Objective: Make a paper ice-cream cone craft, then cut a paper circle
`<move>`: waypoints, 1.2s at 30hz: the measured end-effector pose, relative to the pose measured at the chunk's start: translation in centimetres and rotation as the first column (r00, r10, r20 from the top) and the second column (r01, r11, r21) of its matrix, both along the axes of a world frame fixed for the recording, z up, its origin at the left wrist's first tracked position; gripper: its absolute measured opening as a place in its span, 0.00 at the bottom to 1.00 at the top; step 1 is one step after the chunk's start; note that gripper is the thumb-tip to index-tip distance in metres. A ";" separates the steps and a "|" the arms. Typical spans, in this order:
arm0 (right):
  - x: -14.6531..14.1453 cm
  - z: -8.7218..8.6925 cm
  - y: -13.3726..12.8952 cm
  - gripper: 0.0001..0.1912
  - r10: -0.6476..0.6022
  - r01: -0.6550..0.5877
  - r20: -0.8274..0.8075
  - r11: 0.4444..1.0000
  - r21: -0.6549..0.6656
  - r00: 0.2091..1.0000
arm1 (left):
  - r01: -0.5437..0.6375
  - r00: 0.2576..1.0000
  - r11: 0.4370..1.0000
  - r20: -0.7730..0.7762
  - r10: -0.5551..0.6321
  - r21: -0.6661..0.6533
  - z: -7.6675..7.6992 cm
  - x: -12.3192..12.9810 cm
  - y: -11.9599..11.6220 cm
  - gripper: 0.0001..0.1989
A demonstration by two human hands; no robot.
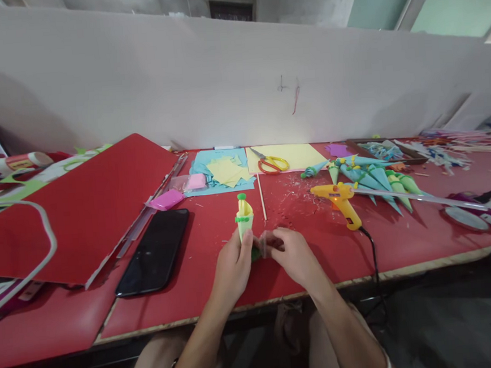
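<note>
Between the fingers of my left hand [233, 264] stands a small pale-green and yellow paper cone [244, 221], upright, with a green band and a green ball at its top. My right hand [291, 254] is close beside it, fingers bent together and blurred by motion; what they pinch, if anything, I cannot make out. A dark green piece [255, 253] shows low between the two hands, partly hidden. A thin wooden stick [262, 197] lies on the table just beyond my hands. To the right rests a yellow glue gun [339, 202] with a long clear glue stick in its back.
Several blue and green paper cones [376, 179] lie behind the glue gun. Scissors [271, 162] rest on yellow paper [303, 155], beside cut paper squares [227, 171]. A black phone [155, 252] and a large red board [90, 210] are at left. The glue gun's cord [375, 264] hangs over the table edge.
</note>
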State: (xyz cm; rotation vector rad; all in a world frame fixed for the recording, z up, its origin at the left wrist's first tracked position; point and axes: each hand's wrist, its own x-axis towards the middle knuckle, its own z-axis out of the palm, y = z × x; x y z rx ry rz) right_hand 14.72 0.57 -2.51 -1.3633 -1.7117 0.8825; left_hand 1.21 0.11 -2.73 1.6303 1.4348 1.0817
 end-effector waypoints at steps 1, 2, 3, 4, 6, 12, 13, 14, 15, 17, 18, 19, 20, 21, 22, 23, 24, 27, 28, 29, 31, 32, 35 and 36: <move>0.0 0.0 0.0 0.09 0.001 -0.001 0.023 1.000 0.001 1.000 | -0.006 1.000 1.000 -0.004 0.005 -0.002 0.0 0.0 0.1 0.19; -0.1 0.1 0.0 0.09 -0.002 0.001 0.051 1.000 0.004 0.999 | -0.012 1.000 1.000 -0.009 0.012 -0.003 -0.1 0.0 0.1 0.20; -0.1 0.1 0.0 0.09 -0.003 0.003 0.085 1.000 0.007 0.996 | -0.015 1.000 1.000 -0.014 0.015 -0.003 -0.1 -0.1 0.2 0.20; -0.2 0.1 0.0 0.09 -0.005 0.003 0.121 1.000 0.012 0.993 | -0.018 1.000 1.000 -0.018 0.018 -0.002 -0.2 -0.1 0.3 0.21; -0.3 0.0 -0.1 0.09 -0.008 0.002 0.189 0.999 0.037 0.982 | -0.014 1.000 1.000 -0.028 0.014 0.006 -0.2 -0.1 0.4 0.21; -0.4 -0.2 -0.2 0.10 -0.009 -0.011 0.190 0.994 0.107 0.982 | -0.042 0.992 0.999 -0.122 0.041 -0.006 0.2 -0.3 0.4 0.22; -0.3 -0.1 -0.2 0.09 -0.023 0.009 0.129 0.994 0.110 0.991 | -0.049 0.989 0.999 -0.137 0.047 -0.014 0.2 -0.3 0.4 0.22; -0.2 0.0 -0.1 0.08 -0.054 0.048 0.053 0.992 0.116 0.997 | -0.056 0.987 0.998 -0.153 0.052 -0.020 0.3 -0.3 0.3 0.22; -0.1 0.1 -0.1 0.07 -0.101 0.104 -0.033 0.987 0.121 0.994 | -0.064 0.984 0.998 -0.166 0.059 -0.024 0.3 -0.3 0.3 0.23; 0.2 0.4 0.0 0.06 -0.209 0.234 -0.206 0.966 0.110 0.956 | -0.073 0.982 0.997 -0.178 0.067 -0.031 0.3 -0.3 0.2 0.23; 0.3 0.5 0.0 0.07 -0.244 0.278 -0.284 0.957 0.088 0.927 | -0.075 0.982 0.997 -0.177 0.068 -0.032 0.2 -0.2 0.1 0.23; 0.3 0.6 0.0 0.08 -0.259 0.298 -0.355 0.953 0.057 0.898 | -0.074 0.983 0.997 -0.172 0.068 -0.030 0.1 -0.2 0.1 0.23; 0.2 0.7 0.0 0.08 -0.258 0.294 -0.416 0.955 0.024 0.872 | -0.070 0.984 0.997 -0.166 0.066 -0.022 0.1 -0.2 0.1 0.23; 0.2 0.8 0.0 0.09 -0.245 0.275 -0.465 0.962 -0.004 0.851 | -0.067 0.985 0.998 -0.161 0.066 -0.002 0.1 -0.2 0.2 0.23; 0.0 0.9 -0.1 0.10 -0.226 0.249 -0.506 0.968 -0.024 0.833 | -0.069 0.984 0.997 -0.161 0.074 0.035 0.1 -0.1 0.2 0.22; -0.1 0.9 -0.1 0.11 -0.204 0.220 -0.539 0.975 -0.035 0.817 | -0.078 0.982 0.993 -0.166 0.092 0.089 0.1 -0.1 0.2 0.21; -0.2 0.9 -0.1 0.11 -0.183 0.195 -0.566 0.980 -0.040 0.804 | -0.092 0.977 0.984 -0.175 0.118 0.151 0.2 -0.1 0.2 0.20; -0.6 0.9 -0.2 0.07 -0.147 0.143 -0.632 0.988 -0.058 0.761 | -0.134 0.963 0.943 -0.186 0.197 0.305 0.5 -0.1 0.2 0.18; -0.6 0.9 -0.3 0.05 -0.149 0.138 -0.648 0.988 -0.068 0.747 | -0.135 0.963 0.937 -0.181 0.201 0.321 0.5 -0.1 0.2 0.17; -0.6 0.9 -0.3 0.05 -0.156 0.142 -0.661 0.987 -0.076 0.734 | -0.130 0.966 0.939 -0.171 0.192 0.319 0.5 0.0 0.2 0.17; -0.7 0.9 -0.4 0.03 -0.165 0.156 -0.684 0.985 -0.076 0.711 | -0.114 0.977 0.951 -0.142 0.160 0.288 0.5 0.0 0.1 0.17; -0.7 0.9 -0.4 0.03 -0.162 0.160 -0.695 0.985 -0.068 0.700 | -0.106 0.981 0.957 -0.127 0.145 0.270 0.5 0.1 0.1 0.17; -0.8 0.9 -0.5 0.08 -0.136 0.150 -0.723 0.988 -0.046 0.677 | -0.098 0.988 0.969 -0.098 0.122 0.226 0.3 0.2 0.1 0.18; -0.8 0.9 -0.5 0.09 -0.128 0.141 -0.726 0.989 -0.043 0.676 | -0.096 0.988 0.972 -0.094 0.119 0.215 0.3 0.2 0.1 0.18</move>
